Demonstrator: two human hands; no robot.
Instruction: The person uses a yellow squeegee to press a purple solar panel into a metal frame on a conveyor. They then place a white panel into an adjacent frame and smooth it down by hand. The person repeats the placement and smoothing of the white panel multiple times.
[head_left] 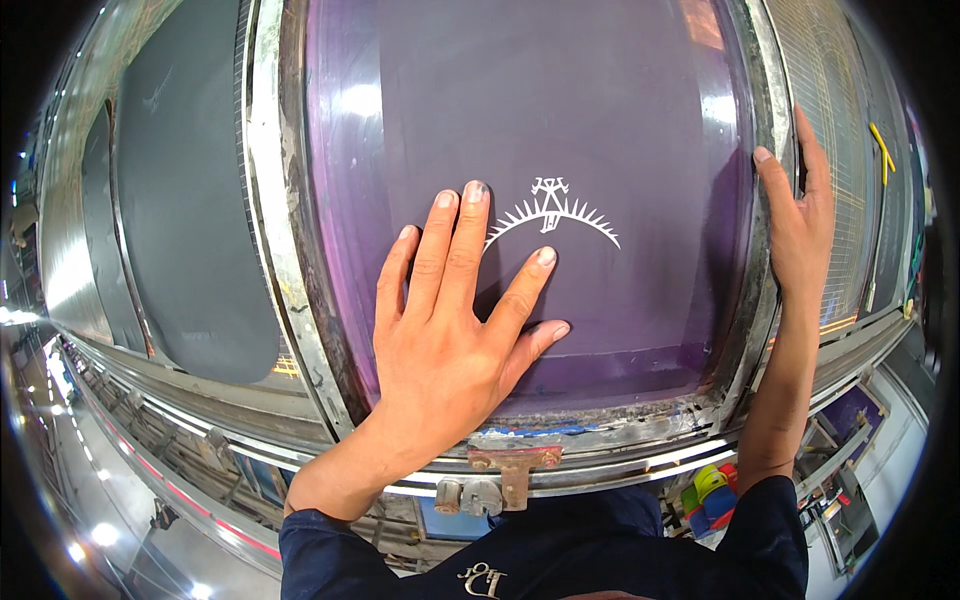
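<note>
A framed printing screen (640, 300) with dark purple mesh lies before me. It bears a white arc of spikes with a small figure on top (550, 210). My left hand (440, 320) lies palm down on the mesh, fingers spread, just left of and below the design. Its fingertips touch or nearly touch the surface, and nothing is in it. At the right side, my right hand (800, 220) holds the metal screen frame (770, 100), thumb over the rail and fingers along its outer side. Some of those fingers are hidden.
Dark sheets lie on the table left (190, 200) and right of the screen. A rusty metal bracket (515, 470) sits at the near frame edge. A yellow strip-like object (883, 150) lies far right. Below are rails (200, 500) and colourful items (712, 495).
</note>
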